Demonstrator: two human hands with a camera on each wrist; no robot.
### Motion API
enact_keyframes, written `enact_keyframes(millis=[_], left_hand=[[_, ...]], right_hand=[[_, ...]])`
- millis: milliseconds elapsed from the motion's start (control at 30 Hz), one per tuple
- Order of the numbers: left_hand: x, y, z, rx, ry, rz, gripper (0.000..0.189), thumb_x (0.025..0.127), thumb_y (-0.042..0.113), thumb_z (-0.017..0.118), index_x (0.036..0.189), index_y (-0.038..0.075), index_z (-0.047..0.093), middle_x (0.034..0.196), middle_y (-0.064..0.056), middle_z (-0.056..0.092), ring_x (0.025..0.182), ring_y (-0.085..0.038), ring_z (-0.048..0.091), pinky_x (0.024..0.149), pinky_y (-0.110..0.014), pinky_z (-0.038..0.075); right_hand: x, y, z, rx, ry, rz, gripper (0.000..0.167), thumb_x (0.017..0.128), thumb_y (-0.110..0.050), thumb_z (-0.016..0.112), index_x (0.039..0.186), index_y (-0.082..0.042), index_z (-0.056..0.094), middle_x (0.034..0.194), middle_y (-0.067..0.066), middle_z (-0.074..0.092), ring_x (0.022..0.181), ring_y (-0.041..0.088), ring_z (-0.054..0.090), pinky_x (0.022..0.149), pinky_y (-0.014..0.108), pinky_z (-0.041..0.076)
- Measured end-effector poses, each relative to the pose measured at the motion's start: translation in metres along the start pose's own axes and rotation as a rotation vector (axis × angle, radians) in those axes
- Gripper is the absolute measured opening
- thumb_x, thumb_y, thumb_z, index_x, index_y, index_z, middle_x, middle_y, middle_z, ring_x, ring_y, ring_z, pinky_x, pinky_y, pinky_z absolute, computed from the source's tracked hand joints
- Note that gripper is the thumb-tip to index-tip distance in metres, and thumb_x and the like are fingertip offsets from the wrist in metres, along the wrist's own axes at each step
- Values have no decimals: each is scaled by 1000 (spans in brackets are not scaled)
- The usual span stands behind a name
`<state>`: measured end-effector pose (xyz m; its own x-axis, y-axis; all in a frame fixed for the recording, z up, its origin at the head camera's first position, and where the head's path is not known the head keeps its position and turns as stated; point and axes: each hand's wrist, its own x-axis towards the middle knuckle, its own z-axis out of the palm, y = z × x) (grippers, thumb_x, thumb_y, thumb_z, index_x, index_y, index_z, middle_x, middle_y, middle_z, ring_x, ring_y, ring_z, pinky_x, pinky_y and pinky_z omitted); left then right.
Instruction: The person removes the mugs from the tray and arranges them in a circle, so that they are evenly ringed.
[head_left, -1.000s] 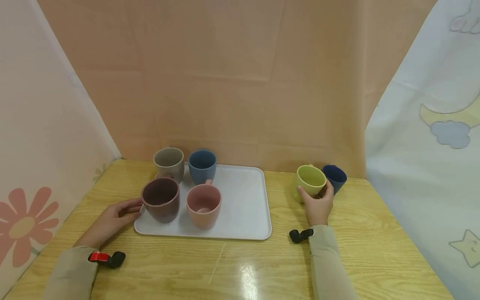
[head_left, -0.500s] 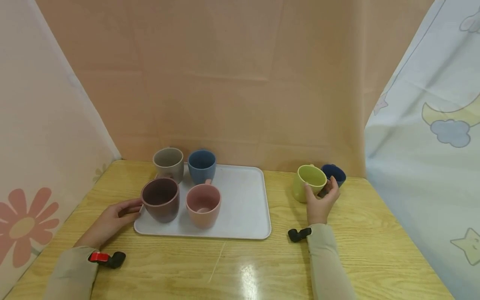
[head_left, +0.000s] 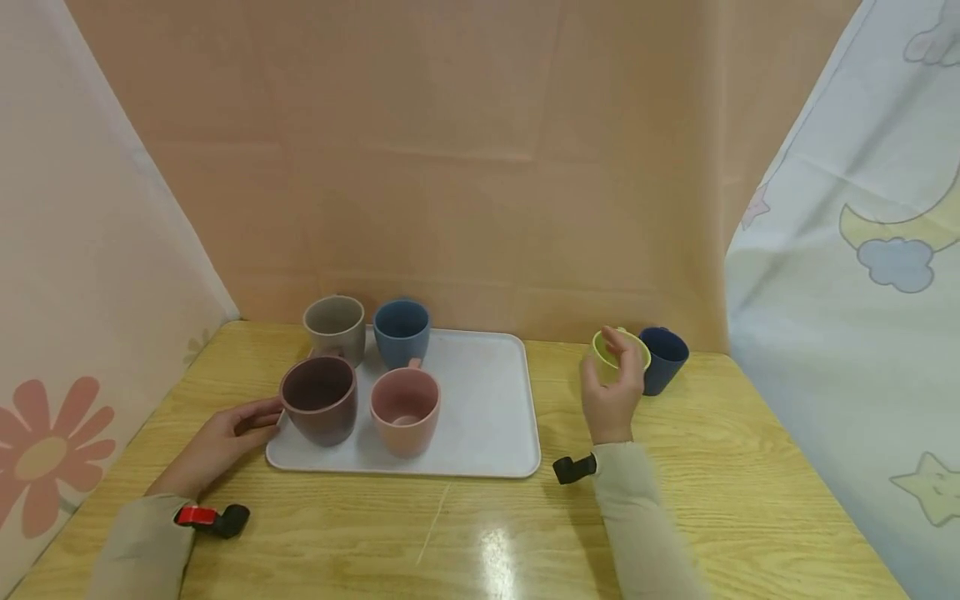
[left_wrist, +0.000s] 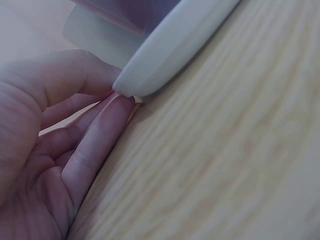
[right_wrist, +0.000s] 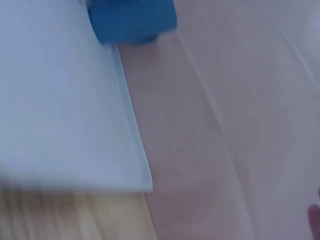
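My left hand (head_left: 221, 446) is at the left edge of a white tray (head_left: 487, 417); in the left wrist view its thumb lies on the tray's rim (left_wrist: 155, 62), with the fingers at its underside. Closest to that hand stands a brown mug (head_left: 320, 402) on the tray. Beside it are a pink mug (head_left: 406, 410), a grey mug (head_left: 337, 329) and a blue mug (head_left: 402, 335). My right hand (head_left: 615, 392), fingers loosely bent, overlaps a yellow-green mug (head_left: 604, 355) that it partly hides. A navy mug (head_left: 665, 364) stands just right of it.
The wooden table (head_left: 375, 533) runs up to a tan cloth (head_left: 480, 167) behind the mugs. Patterned sheets (head_left: 847, 333) hang at both sides. The right part of the tray is bare; the right wrist view catches the blue mug (right_wrist: 132, 20) near the tray edge.
My right hand has let go of the yellow-green mug and moved left and upward in front of it, uncovering the navy mug. The left hand and the tray have stayed put.
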<state>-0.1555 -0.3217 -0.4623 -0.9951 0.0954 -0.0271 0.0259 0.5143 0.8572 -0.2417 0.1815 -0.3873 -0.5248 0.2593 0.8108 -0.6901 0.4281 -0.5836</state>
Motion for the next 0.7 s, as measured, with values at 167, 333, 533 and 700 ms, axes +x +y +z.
enact_keyframes(millis=[167,333,533,700], left_hand=[[1,-2,2,2,4,-8,61,101,33,65,148,-2,48,142,-23,56,109,18,46,87,-6,39],[1,-3,2,2,9,-2,59,101,30,65,148,-1,48,142,-23,56,110,17,47,87,-7,40],[1,-3,1,2,17,19,58,101,28,65,147,-3,48,140,-24,57,108,17,48,86,-6,40],[2,-3,1,-3,18,38,57,102,25,65,147,-5,48,139,-26,57,108,18,49,87,-6,40]], right_hand=[[-17,2,20,213,-262,109,44,86,22,59,129,17,52,127,30,54,121,34,52,105,41,46],[-33,-14,37,271,-468,188,51,90,10,67,137,9,49,137,27,48,131,35,45,106,50,45],[-54,-30,56,306,-670,275,66,89,-1,77,146,-2,45,147,17,42,140,30,39,110,47,42],[-70,-36,68,358,-798,424,78,86,-8,82,152,-9,40,154,12,40,143,31,38,109,45,43]])
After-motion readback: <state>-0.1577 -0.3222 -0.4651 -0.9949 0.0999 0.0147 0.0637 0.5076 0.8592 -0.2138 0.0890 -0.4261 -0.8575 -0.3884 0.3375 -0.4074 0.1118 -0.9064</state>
